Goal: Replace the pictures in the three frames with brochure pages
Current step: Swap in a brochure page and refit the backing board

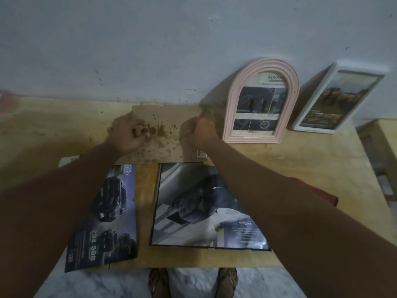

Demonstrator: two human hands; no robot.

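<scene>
A brown stained backing board (169,134) of a frame lies face down at the back of the wooden table (311,164). My left hand (129,134) presses on its left part with fingers curled. My right hand (202,132) is closed at its right edge, seemingly pinching a small tab. A white frame edge (200,153) shows under the board. In front lie a loose car brochure page (107,216) and the brochure (206,207). A pink arched frame (262,102) with a brochure page and a white frame (337,100) lean on the wall.
A red object (322,194) sits at the table's right, partly behind my right forearm. A wooden piece of furniture (382,151) stands further right. My feet in sandals (193,280) show below the table's front edge.
</scene>
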